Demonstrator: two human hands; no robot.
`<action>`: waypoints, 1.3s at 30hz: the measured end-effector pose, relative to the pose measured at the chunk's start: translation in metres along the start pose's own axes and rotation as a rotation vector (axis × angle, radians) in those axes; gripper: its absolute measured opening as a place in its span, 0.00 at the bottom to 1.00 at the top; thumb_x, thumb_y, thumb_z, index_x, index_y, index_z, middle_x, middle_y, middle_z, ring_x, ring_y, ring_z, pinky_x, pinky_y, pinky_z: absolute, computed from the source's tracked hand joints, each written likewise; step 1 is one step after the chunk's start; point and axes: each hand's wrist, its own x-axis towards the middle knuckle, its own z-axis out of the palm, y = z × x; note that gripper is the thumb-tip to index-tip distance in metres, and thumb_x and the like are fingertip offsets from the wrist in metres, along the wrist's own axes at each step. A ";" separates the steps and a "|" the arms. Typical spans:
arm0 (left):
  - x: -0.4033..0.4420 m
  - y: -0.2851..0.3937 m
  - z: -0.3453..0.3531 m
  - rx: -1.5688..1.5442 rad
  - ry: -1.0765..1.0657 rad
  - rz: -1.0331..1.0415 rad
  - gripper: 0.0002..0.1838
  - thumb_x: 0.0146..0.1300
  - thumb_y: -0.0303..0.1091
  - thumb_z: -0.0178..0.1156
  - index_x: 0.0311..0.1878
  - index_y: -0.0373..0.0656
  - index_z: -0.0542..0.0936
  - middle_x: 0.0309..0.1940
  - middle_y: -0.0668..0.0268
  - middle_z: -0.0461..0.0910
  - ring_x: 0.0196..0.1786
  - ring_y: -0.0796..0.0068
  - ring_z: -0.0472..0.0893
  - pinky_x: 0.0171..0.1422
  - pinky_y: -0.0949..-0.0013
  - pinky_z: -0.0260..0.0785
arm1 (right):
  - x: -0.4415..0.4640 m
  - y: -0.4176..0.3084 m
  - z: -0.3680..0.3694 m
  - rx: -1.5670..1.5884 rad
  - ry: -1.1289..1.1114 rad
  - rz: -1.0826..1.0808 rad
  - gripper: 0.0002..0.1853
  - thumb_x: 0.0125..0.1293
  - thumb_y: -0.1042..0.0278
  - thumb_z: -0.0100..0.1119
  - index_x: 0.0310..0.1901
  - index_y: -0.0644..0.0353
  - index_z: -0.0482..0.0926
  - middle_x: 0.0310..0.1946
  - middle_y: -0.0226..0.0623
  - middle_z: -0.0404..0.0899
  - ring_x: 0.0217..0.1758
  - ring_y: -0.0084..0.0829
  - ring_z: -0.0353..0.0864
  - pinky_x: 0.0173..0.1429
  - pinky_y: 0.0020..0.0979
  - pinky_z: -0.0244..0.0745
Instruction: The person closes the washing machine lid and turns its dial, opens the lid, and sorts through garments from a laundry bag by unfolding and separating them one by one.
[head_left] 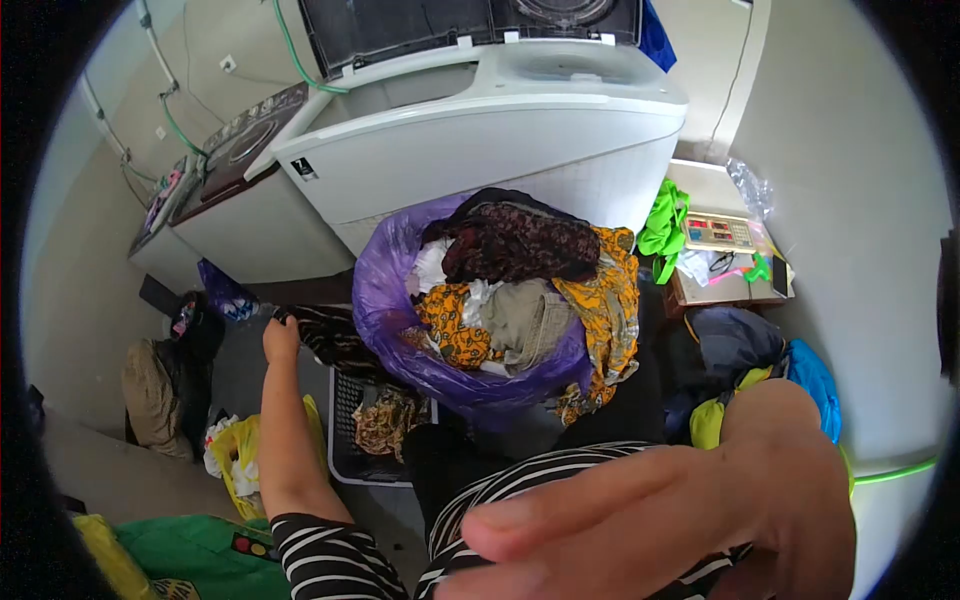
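Note:
My left hand (282, 338) is closed on a dark patterned cloth (335, 335), which stretches right toward the purple plastic bag (385, 265). That bag stands open, full of clothes: a dark lace-like garment (520, 240) on top, an orange patterned cloth (455, 325), a grey-beige garment (525, 320), and a yellow-grey cloth (610, 310) hanging over its right side. Large and close to the camera, my right hand (650, 510) has its fingers stretched out, with nothing visible in it. Below the dark cloth, a black basket (345, 440) holds a crumpled brown patterned cloth (385, 420).
A white washing machine (490, 140) with raised lid stands behind the bag; another machine (245, 215) is left. A small table (700, 290) at right holds a calculator (720, 232). Bundles (735, 340) lie below it. Yellow bag (240, 455) and green cloth (200, 550) are at left.

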 end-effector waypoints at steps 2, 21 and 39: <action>-0.007 0.015 -0.014 0.000 0.096 0.021 0.23 0.54 0.46 0.49 0.35 0.31 0.77 0.33 0.47 0.78 0.37 0.46 0.76 0.42 0.55 0.68 | 0.002 -0.001 -0.002 0.013 0.000 0.014 0.10 0.57 0.75 0.53 0.41 0.62 0.75 0.56 0.55 0.62 0.60 0.44 0.62 0.59 0.40 0.62; -0.148 -0.121 0.162 0.348 -0.687 -0.108 0.21 0.55 0.46 0.49 0.38 0.35 0.77 0.36 0.48 0.79 0.39 0.48 0.78 0.44 0.57 0.70 | 0.001 0.009 -0.010 0.064 0.000 0.047 0.11 0.54 0.77 0.55 0.41 0.61 0.75 0.59 0.56 0.59 0.64 0.48 0.57 0.62 0.45 0.59; -0.164 -0.105 0.146 -0.277 -0.036 -0.176 0.26 0.47 0.40 0.61 0.43 0.30 0.67 0.35 0.43 0.74 0.37 0.43 0.75 0.42 0.55 0.69 | -0.004 -0.014 0.023 0.033 -0.026 -0.034 0.12 0.52 0.78 0.57 0.40 0.59 0.75 0.62 0.58 0.55 0.67 0.51 0.52 0.65 0.49 0.56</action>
